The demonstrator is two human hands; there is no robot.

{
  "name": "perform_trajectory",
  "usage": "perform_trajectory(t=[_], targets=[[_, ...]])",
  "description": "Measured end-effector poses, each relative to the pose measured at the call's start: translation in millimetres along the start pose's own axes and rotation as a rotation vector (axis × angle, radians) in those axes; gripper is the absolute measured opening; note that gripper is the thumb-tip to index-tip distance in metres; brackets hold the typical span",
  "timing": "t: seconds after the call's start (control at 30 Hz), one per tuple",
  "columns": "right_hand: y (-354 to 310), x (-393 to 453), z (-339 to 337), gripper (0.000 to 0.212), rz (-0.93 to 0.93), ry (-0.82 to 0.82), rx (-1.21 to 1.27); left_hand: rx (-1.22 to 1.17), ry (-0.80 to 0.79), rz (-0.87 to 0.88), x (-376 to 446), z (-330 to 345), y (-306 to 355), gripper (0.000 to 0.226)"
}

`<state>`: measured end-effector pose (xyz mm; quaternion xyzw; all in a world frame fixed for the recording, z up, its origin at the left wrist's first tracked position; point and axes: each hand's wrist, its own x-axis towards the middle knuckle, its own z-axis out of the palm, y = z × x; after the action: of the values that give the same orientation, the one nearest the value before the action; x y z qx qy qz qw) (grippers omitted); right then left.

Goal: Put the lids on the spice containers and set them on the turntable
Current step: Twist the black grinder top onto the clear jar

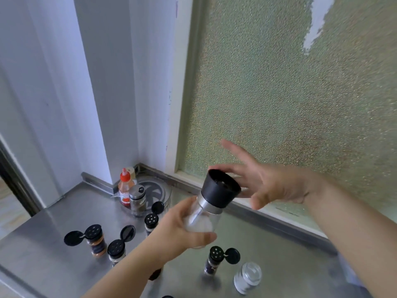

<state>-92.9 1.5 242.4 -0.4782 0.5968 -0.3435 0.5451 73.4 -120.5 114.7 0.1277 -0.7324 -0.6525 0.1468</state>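
I can read no writing on any label; all are too small or blurred. My left hand [176, 229] grips a clear grinder [206, 214], fingers [204, 237] curled round its glass body, and holds it tilted above the tabletop [53, 211]. Its black lid [221, 188] sits on top. My right hand [270, 186] hangs just behind the lid with its fingers spread and released; whether a fingertip touches the lid I cannot tell.

I count four small shakers with black flip lids open: one with orange spice [95, 241], one beside it [117, 251], one farther back [151, 222], one near me [213, 262]. A silver tin [247, 277] stands just right of that last one.

On the turntable [159, 190] in the back corner stand two things: a bottle with a red cap [125, 187] and a jar with a silver lid [138, 200]. Its right half is bare.

The tabletop ends against the wall and a frosted window [279, 93]. Open steel lies between the shakers and the turntable, and along the window sill.
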Motion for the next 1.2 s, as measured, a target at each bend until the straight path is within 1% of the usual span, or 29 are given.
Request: perform_trajectory(t=[0.07,0.1,0.17,0.2,0.27,0.33,0.37,0.4,0.43,0.47,0.53,0.57,0.6,0.63,0.67,0.7,0.73,0.77,0.8,0.83,0.87,0.93,0.97,1.0,1.03,1.07,1.1,1.13,1.2], targets=[[11.2,5.8,10.8,0.129,-0.062,0.086,0.059,-0.191,-0.122,-0.01,0.8,1.1,7.1,0.055],[16.8,10.0,19.7,0.118,-0.104,0.141,0.106,-0.245,-0.16,0.001,1.7,3.7,11.8,0.054],[21.6,20.3,36.2,0.074,-0.222,0.245,0.181,-0.302,-0.152,0.029,4.6,9.9,21.3,0.048],[21.6,25.4,43.9,0.051,-0.274,0.339,0.184,-0.303,-0.102,0.05,6.7,13.0,25.6,0.048],[18.3,35.8,56.7,0.02,-0.323,0.646,0.131,-0.2,0.083,0.11,10.2,19.7,32.4,0.049],[20.1,46.2,63.8,0.018,-0.314,1.006,-0.032,-0.037,0.256,0.178,12.4,26.5,37.0,0.051],[19.8,49.3,66.4,0.022,-0.308,1.123,-0.103,0.016,0.301,0.197,12.1,29.2,39.2,0.052],[20.4,50.3,66.2,0.028,-0.322,1.154,-0.129,0.031,0.31,0.198,11.7,29.2,39.6,0.052],[20.1,48.4,63.9,0.037,-0.336,1.081,-0.102,0.002,0.274,0.187,11.8,26.9,39.8,0.053],[18.0,43.7,60.5,0.05,-0.347,0.921,-0.027,-0.066,0.196,0.164,12.0,22.4,39.2,0.053],[13.5,29.1,50.4,0.077,-0.335,0.51,0.167,-0.252,-0.039,0.113,8.4,11.0,40.7,0.053],[9.4,22.0,47.3,0.076,-0.328,0.343,0.238,-0.319,-0.159,0.099,5.3,7.0,43.4,0.049],[5.7,17.5,45.4,0.07,-0.346,0.23,0.278,-0.343,-0.254,0.1,2.9,5.0,46.2,0.044],[2.8,16.1,45.6,0.064,-0.372,0.195,0.291,-0.34,-0.295,0.109,1.7,5.2,48.1,0.04],[1.5,17.8,48.4,0.054,-0.391,0.249,0.282,-0.332,-0.273,0.12,1.6,7.4,50.1,0.039],[2.0,22.6,52.4,0.043,-0.402,0.383,0.253,-0.299,-0.18,0.135,3.4,10.3,50.6,0.039],[4.8,30.1,56.1,0.034,-0.398,0.566,0.211,-0.219,-0.037,0.159,6.4,13.1,48.7,0.043],[8.5,37.5,60.1,0.032,-0.388,0.75,0.145,-0.082,0.116,0.19,8.5,15.8,47.4,0.05],[12.0,44.1,63.9,0.038,-0.368,0.897,0.089,0.044,0.231,0.223,9.2,17.4,46.9,0.057],[15.5,47.9,64.9,0.048,-0.363,0.953,0.077,0.095,0.279,0.249,9.0,17.3,46.6,0.06],[17.2,48.8,63.5,0.057,-0.387,0.914,0.113,0.072,0.25,0.255,8.4,16.2,46.7,0.06],[15.2,40.6,58.3,0.078,-0.414,0.618,0.247,-0.085,0.061,0.212,6.4,10.1,46.9,0.054],[12.5,34.4,56.5,0.08,-0.401,0.484,0.271,-0.155,-0.034,0.189,4.3,7.2,47.9,0.052],[10.6,30.5,55.3,0.072,-0.397,0.4,0.277,-0.205,-0.099,0.174,2.7,5.0,48.8,0.051],[9.7,29.4,55.1,0.06,-0.394,0.386,0.279,-0.251,-0.139,0.159,1.7,4.0,49.4,0.052],[9.1,31.1,56.5,0.048,-0.389,0.431,0.291,-0.279,-0.143,0.155,2.0,5.1,49.7,0.052],[6.5,34.0,60.4,0.039,-0.383,0.533,0.284,-0.293,-0.113,0.152,2.7,7.9,50.9,0.052],[5.9,39.1,64.0,0.035,-0.367,0.687,0.228,-0.254,-0.039,0.169,3.9,11.7,52.0,0.052],[9.4,50.0,70.2,0.032,-0.328,0.993,0.078,-0.053,0.171,0.23,6.4,18.8,53.7,0.055]])
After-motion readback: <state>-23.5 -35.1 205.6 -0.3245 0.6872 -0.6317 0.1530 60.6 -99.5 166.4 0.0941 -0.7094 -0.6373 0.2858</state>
